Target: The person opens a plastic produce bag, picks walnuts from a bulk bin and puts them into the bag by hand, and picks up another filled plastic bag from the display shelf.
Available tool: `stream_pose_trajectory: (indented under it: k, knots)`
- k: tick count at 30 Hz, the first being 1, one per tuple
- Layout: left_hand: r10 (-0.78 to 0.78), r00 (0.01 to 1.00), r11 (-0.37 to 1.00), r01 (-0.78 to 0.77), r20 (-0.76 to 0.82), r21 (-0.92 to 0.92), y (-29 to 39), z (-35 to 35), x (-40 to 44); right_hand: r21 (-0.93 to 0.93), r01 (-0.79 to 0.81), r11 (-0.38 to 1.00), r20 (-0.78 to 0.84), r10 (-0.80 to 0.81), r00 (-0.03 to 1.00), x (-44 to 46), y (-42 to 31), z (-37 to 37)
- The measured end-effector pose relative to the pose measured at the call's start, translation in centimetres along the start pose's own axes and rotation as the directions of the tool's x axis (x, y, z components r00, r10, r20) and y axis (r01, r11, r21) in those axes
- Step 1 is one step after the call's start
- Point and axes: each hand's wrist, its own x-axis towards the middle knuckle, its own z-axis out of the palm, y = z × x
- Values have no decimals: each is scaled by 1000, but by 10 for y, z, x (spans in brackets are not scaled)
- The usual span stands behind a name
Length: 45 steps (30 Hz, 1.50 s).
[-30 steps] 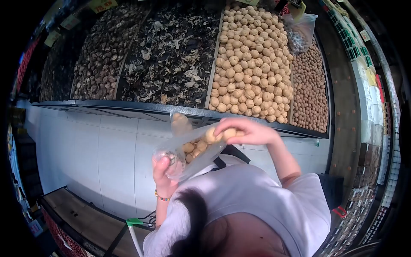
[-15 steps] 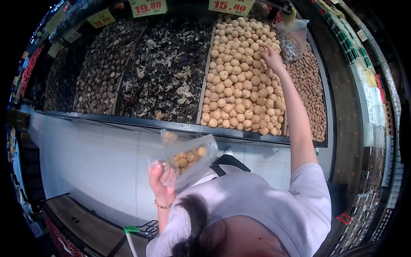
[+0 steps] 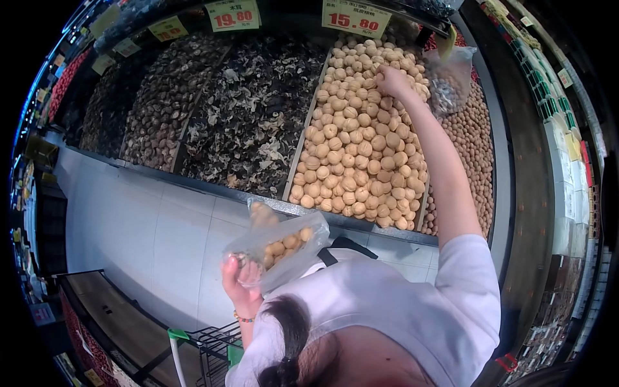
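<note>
My left hand (image 3: 240,277), at the lower left, is closed around the gathered side of a clear plastic bag (image 3: 293,258). Several walnuts (image 3: 277,248) show through the plastic. My right hand (image 3: 392,82) reaches over the upper part of the walnut bin and touches the heap of walnuts (image 3: 361,148). Its fingers are bent down among the nuts, and whether one is between them is hidden.
Bins of black fungus (image 3: 248,122) and dried mushrooms (image 3: 164,97) lie left of the walnuts. Smaller brown nuts (image 3: 474,155) fill the right bin, near a hanging bag (image 3: 449,80). A cart (image 3: 216,345) stands at the lower left.
My right hand has left the mouth of the bag and moved up and forward to the walnut heap, then slightly left. My left hand still holds the bag. The view has shifted.
</note>
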Motion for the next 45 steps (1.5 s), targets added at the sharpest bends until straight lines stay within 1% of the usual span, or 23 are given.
stream_pose_trajectory:
  k: [3, 6, 9, 12, 13, 16, 19, 21, 22, 23, 24, 25, 26, 27, 28, 31, 34, 35, 38, 39, 42, 43, 45]
  knots:
    - [0, 997, 1000, 2, 83, -27, -7, 2, -3, 4, 36, 999, 118, -36, 992, -4, -10, -11]
    - [37, 995, 998, -32, 96, -54, -18, 4, -4, 132, 98, 986, -28, -95, 995, 10, 13, -3]
    - [75, 996, 996, -73, 38, -49, -24, 19, -10, 359, -133, 924, -63, 166, 984, 16, 19, -17]
    - [60, 990, 997, -64, -125, -31, -26, 31, -14, 325, 51, 944, -323, 60, 945, 26, 39, 9]
    - [61, 997, 997, -63, -46, -38, -27, 28, -14, 284, 212, 935, -387, -91, 918, 24, 43, 15]
    - [66, 985, 996, -56, 160, -65, -28, 17, -13, 483, 286, 828, -404, -79, 911, 17, 46, 27]
    - [68, 964, 995, -48, 257, -82, -26, 14, -12, 494, 313, 811, -636, 92, 767, -7, 15, -1]
    - [68, 963, 996, -50, 261, -76, -25, 11, -11, 754, 419, 506, -533, 99, 840, -71, -56, -59]
    - [63, 964, 995, -39, 259, -97, -25, 10, -11, 860, 342, 378, -343, -68, 937, -108, -85, -82]
    - [59, 966, 993, -31, 250, -115, -25, 11, -12, 947, 251, 201, -179, -317, 931, -146, -114, -97]
    - [56, 969, 991, -25, 240, -131, -24, 11, -13, 972, 106, 211, 38, -584, 811, -179, -136, -98]
    - [56, 965, 994, -30, 255, -103, -20, 12, -14, 964, -15, 265, 219, -765, 606, -207, -163, -98]
    - [50, 961, 997, -30, 272, -76, -16, 15, -14, 947, 13, 322, 287, -860, 422, -228, -184, -80]
    - [37, 956, 999, -25, 292, -48, -12, 17, -15, 935, 215, 282, 167, -885, 434, -253, -197, -32]
    - [21, 945, 999, -12, 326, -30, -7, 19, -16, 881, 407, 240, 48, -902, 429, -270, -214, -7]
    - [-56, 907, 998, 42, 418, 41, 6, 18, -12, 619, 422, 662, 419, -733, 536, -290, -238, 14]
    - [-150, 876, 981, 74, 458, 180, 14, 8, -3, 901, 76, 426, 344, -811, 473, -289, -255, -20]
    - [-179, 863, 967, 64, 473, 248, 17, 6, 0, 885, -11, 465, 407, -764, 500, -292, -259, -27]
    - [-289, 791, 928, 93, 539, 362, 22, -2, 12, 879, 137, 457, 241, -673, 699, -319, -269, 23]
    - [-332, 756, 915, 112, 564, 388, 23, -3, 16, 821, 165, 546, 258, -614, 746, -327, -271, 31]
    - [-439, 657, 886, 206, 612, 414, 21, -8, 26, 811, 54, 583, 287, -476, 831, -348, -273, 55]
    - [-467, 646, 877, 248, 604, 412, 20, -8, 27, 816, -70, 574, 352, -398, 847, -352, -276, 45]
    - [-484, 643, 873, 304, 594, 383, 18, -6, 21, 842, -81, 534, 374, -468, 801, -360, -279, 40]
